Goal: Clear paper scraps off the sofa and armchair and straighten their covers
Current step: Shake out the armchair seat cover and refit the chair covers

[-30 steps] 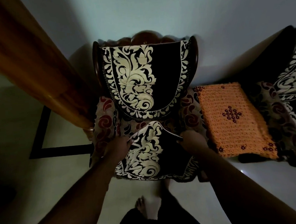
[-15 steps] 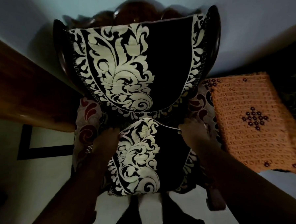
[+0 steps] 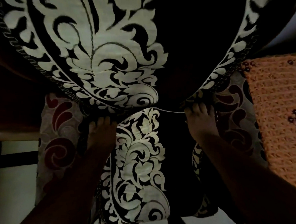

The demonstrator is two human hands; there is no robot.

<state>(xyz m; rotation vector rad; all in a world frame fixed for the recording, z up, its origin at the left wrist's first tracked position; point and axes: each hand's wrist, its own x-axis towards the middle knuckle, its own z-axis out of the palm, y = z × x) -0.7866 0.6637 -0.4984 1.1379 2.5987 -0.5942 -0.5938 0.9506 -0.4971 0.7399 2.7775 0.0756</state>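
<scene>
Two hands, two black-and-cream floral covers, one armchair, one orange crocheted mat. Dim light, close view.

Backrest cover (image 3: 106, 50) hangs over the chair back, filling the top of the frame, its curved braided hem dipping toward the seat. Seat cover (image 3: 139, 163) lies on the seat below it, cream scroll panel left of centre, black panel to the right, front edge draped over the seat front.

Left hand (image 3: 100, 131) sits at the seat cover's rear left corner, fingers curled onto the fabric edge just under the backrest cover's hem; grip narrow, on the seat cover. Right hand (image 3: 200, 119) is at the rear right corner, fingers bent over the edge there; grip narrow, also on the seat cover. The cover's back edge runs as a thin pale line between the two hands, so the cover lies between and in front of both grips, toward the person.

Armchair (image 3: 57, 137) upholstery, pale with dark red swirls, shows outside each hand. Orange mat (image 3: 279, 122) lies at right, beside the armchair.
</scene>
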